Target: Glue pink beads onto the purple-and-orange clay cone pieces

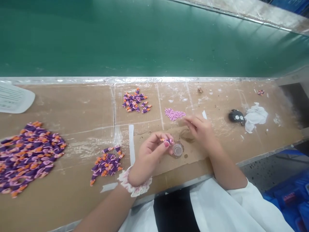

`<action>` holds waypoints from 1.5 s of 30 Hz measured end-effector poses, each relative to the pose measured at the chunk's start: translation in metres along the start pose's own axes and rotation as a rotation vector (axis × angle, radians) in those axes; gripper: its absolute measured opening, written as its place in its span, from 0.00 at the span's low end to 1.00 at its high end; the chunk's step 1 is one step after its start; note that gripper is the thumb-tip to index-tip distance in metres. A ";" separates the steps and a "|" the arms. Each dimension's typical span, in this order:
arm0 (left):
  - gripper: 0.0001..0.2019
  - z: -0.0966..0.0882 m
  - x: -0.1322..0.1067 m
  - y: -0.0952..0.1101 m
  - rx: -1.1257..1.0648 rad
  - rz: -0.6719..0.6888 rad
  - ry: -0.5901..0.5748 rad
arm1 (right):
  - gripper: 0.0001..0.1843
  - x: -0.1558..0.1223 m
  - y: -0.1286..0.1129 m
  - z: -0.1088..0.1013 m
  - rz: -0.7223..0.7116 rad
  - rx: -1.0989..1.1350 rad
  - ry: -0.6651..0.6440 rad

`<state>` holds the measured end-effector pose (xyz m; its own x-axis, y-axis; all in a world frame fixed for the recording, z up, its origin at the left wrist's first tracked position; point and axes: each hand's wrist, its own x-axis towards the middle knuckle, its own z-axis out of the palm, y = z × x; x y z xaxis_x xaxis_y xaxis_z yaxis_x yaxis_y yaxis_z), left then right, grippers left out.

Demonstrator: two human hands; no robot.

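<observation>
Near the centre of the frame, my left hand (152, 149) pinches a small purple-and-orange figurine (166, 140) between thumb and fingers, close by the little clear cup (178, 149); were my thumb to loosen, the piece could drop into it. Right of centre, my right hand (201, 130) has its fingertips drawn narrow beside the pile of tiny pink-and-purple pieces (174, 114); whether they hold one I cannot tell, and a careless brush could scatter that loose pile.
</observation>
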<state>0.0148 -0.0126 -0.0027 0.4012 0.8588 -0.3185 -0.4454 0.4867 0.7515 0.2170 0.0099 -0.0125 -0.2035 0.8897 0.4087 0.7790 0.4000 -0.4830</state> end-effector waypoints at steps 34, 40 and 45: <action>0.12 0.004 -0.001 0.001 0.163 -0.070 0.025 | 0.09 -0.003 -0.046 0.005 0.077 0.808 -0.271; 0.10 0.002 -0.001 0.003 0.164 -0.041 0.032 | 0.01 -0.007 -0.044 0.005 0.055 0.797 -0.212; 0.09 0.003 -0.001 0.008 0.247 -0.012 0.041 | 0.07 -0.012 -0.046 0.005 0.100 0.861 -0.144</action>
<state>0.0134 -0.0104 0.0056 0.3700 0.8616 -0.3475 -0.2298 0.4473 0.8644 0.1805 -0.0176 0.0011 -0.2757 0.9255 0.2595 0.0908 0.2939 -0.9515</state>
